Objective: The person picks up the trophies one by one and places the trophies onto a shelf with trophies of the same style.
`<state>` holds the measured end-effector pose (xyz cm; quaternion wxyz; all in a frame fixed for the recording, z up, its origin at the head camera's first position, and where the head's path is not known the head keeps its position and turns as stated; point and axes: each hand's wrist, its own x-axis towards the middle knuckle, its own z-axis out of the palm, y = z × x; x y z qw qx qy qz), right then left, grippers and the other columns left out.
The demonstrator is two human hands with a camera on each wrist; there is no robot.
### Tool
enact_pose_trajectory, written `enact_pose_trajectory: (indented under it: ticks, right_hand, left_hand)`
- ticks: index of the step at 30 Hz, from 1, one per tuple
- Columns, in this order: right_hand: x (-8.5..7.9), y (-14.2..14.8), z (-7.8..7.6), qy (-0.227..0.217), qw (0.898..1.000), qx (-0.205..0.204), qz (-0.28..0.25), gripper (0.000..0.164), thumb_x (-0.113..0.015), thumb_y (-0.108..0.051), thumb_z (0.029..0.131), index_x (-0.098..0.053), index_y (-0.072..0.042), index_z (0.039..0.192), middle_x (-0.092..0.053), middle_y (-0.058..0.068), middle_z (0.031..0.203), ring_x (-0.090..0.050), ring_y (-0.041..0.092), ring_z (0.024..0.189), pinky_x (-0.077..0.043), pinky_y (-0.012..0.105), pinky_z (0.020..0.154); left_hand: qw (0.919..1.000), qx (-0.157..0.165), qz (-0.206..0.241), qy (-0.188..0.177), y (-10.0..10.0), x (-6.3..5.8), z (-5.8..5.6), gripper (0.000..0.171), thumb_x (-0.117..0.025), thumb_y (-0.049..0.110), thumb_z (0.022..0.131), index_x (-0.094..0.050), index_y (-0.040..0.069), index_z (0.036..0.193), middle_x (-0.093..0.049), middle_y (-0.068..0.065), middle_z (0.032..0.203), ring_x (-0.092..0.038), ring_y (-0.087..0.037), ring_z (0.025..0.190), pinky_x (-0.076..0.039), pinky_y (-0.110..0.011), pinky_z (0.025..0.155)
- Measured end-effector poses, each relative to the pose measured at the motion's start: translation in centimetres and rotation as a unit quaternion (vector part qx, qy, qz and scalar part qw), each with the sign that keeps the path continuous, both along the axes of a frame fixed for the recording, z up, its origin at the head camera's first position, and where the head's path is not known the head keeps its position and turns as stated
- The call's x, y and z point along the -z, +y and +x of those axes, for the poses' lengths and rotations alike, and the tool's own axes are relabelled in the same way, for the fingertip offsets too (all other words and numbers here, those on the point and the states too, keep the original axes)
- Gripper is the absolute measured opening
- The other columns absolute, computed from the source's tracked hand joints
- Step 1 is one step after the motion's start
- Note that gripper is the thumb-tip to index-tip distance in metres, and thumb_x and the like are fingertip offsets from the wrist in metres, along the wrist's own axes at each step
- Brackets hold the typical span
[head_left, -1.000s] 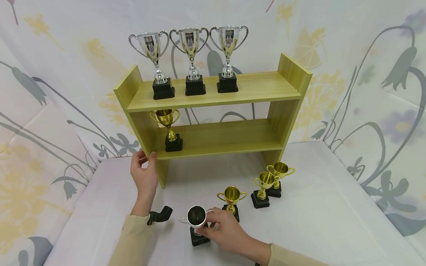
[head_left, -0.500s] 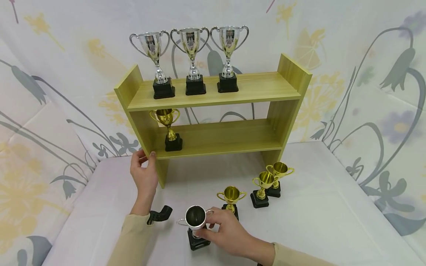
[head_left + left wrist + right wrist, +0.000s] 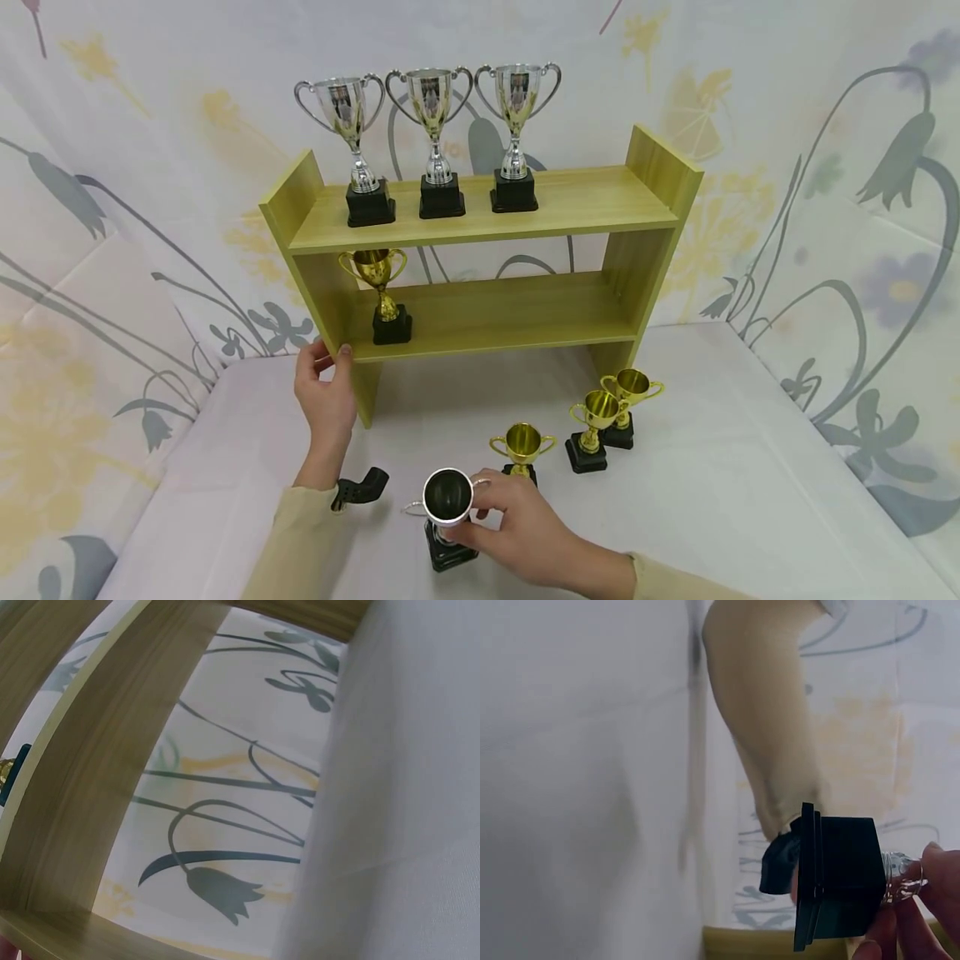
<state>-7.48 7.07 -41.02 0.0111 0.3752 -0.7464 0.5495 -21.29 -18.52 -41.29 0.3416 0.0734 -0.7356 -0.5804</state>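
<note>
My right hand [image 3: 521, 529] pinches a small silver trophy cup [image 3: 447, 497] by its stem, near the front of the table. Two handles and a square black base [image 3: 840, 877] show on it; in the right wrist view the fingers [image 3: 937, 881] close round the stem beside the base. My left hand [image 3: 327, 387] grips the left side panel of a wooden two-tier shelf [image 3: 480, 237], thumb at the front edge by the lower board. Just behind the silver cup stands a gold trophy [image 3: 522, 442], its base partly hidden by my right hand.
Three larger silver trophies [image 3: 432, 125] line the top board, left to middle. A gold trophy [image 3: 385, 287] occupies the lower board's left end. Two more gold trophies, a front one [image 3: 591, 429] and a rear one [image 3: 630, 387], stand on the white-covered table [image 3: 720, 483] at right.
My right hand has brought the silver trophy slightly toward me, and its base looks a little larger in the head view. The left hand stays on the shelf panel.
</note>
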Motion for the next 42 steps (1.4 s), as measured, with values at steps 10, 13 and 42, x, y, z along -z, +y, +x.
enact_pose_trajectory:
  ticks: [10,13,42]
  right_hand:
    - [-1.3,0.4,0.1,0.016,1.000,0.004,-0.019,0.012,-0.076,-0.015,0.088,-0.077,-0.015,0.099,-0.071,-0.006,0.098,-0.058,0.006,0.088,-0.053,0.026,0.070]
    - [-1.5,0.6,0.1,0.018,1.000,0.005,-0.023,0.012,-0.077,-0.014,0.087,-0.077,-0.016,0.100,-0.070,-0.006,0.098,-0.058,0.006,0.087,-0.052,0.026,0.070]
    - [-3.9,1.9,-1.2,0.046,0.998,0.029,-0.011,0.014,-0.077,-0.014,0.087,-0.077,-0.017,0.101,-0.069,-0.006,0.099,-0.058,0.009,0.089,-0.053,0.029,0.069]
  left_hand:
    - [1.0000,-0.003,-0.006,0.003,0.1,-0.1,0.2,0.029,-0.059,0.020,0.099,-0.059,0.000,0.121,-0.055,-0.006,0.108,-0.052,-0.011,0.101,-0.045,-0.026,0.083]
    - [1.0000,-0.001,-0.002,0.005,0.2,-0.1,0.2,0.029,-0.060,0.019,0.099,-0.060,0.001,0.121,-0.055,-0.006,0.107,-0.051,-0.011,0.100,-0.045,-0.026,0.083]
    - [0.9997,-0.018,-0.002,0.017,1.9,-2.9,2.0,0.024,-0.055,0.005,0.098,-0.057,-0.011,0.116,-0.055,-0.016,0.104,-0.049,-0.013,0.096,-0.040,-0.026,0.080]
